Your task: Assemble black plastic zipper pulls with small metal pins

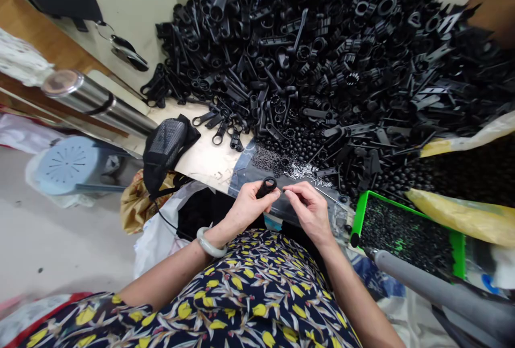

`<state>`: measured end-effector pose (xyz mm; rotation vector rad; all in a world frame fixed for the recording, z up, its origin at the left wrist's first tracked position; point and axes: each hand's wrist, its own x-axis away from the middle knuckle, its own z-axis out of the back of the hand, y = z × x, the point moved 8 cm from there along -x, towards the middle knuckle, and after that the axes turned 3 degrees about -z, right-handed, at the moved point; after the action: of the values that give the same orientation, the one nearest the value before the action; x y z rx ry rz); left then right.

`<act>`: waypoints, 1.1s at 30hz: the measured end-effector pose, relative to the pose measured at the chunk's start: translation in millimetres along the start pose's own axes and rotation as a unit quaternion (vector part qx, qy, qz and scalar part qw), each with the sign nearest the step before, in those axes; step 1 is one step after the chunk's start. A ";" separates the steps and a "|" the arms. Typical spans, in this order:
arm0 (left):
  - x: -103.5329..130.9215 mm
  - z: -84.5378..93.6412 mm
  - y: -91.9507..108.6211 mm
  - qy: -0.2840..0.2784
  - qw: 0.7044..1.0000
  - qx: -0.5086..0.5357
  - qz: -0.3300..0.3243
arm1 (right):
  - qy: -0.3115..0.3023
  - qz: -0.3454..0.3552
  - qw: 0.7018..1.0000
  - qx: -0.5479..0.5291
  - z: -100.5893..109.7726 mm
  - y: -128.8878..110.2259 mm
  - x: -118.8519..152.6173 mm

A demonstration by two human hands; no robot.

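Note:
My left hand (250, 204) is closed around a black plastic part with a ring-shaped end (267, 186), which points up and away from me. Close to its right, my right hand (309, 207) pinches its thumb and forefinger together near a tiny dark piece, too small to name. The fingertips of the two hands are a short gap apart. Just beyond them lie small silver pins (302, 171), small dark grey pieces (265, 160) and round black balls (301, 141) on the table.
A large heap of black plastic parts (289, 53) covers the table's back. At right are a green tray (359, 214) of small black pieces, a yellow bag (462, 216) and a grey tube (426, 278). A steel flask (98, 104) and black mesh pouch (167, 147) are at left.

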<state>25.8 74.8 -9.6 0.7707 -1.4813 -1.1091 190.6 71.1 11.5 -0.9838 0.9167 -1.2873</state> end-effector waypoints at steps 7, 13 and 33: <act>5.5 -3.0 -5.6 0.023 0.995 0.089 0.028 | 0.010 0.009 1.000 -0.011 -2.5 -9.4 0.3; 9.4 -6.5 -6.0 0.008 0.993 0.110 0.036 | 0.013 0.016 1.000 -0.003 -5.2 -10.1 3.1; 7.2 -12.9 -16.7 0.029 0.943 0.317 0.097 | 0.023 0.096 0.993 0.061 -14.5 -19.8 8.0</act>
<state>35.2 59.4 -22.7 1.0538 -1.8412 -0.4422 171.1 61.6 25.4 -0.7556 0.9337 -1.1920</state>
